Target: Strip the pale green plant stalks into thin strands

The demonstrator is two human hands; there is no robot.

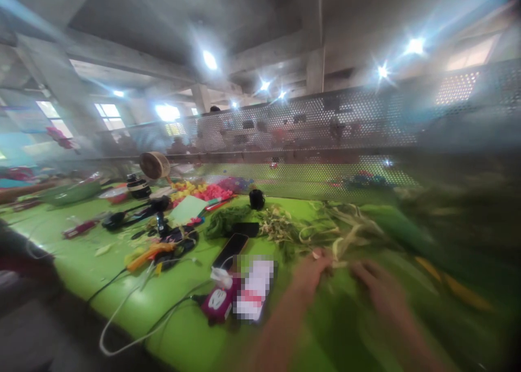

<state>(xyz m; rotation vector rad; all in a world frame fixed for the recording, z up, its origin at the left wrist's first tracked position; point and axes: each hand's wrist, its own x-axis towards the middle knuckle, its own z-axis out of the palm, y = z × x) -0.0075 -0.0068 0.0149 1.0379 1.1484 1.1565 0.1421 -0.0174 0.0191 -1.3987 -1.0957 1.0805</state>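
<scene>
My left hand [313, 268] is over the green table, its thumb and fingers closed together at the near end of some pale green leaf-like strips [348, 236]. What exactly lies between those fingertips is too blurred to make out. A short way to the right is my right hand [372, 279], reaching toward the same strips with its fingers smeared by motion. Beyond my left hand sits a bunch of small pale green pieces [279, 225]. Left of that hand lies a phone with a lit, pixelated screen [255, 288].
A purple glue gun-like device or case [220, 301], a dark phone [230, 251] and an orange-yellow corded tool [150, 255] lie leftward, with loose cables. Yellow and pink pieces [207, 193] are heaped behind. A perforated metal divider [285, 127] bounds the back; dark green material [439, 247] lies right.
</scene>
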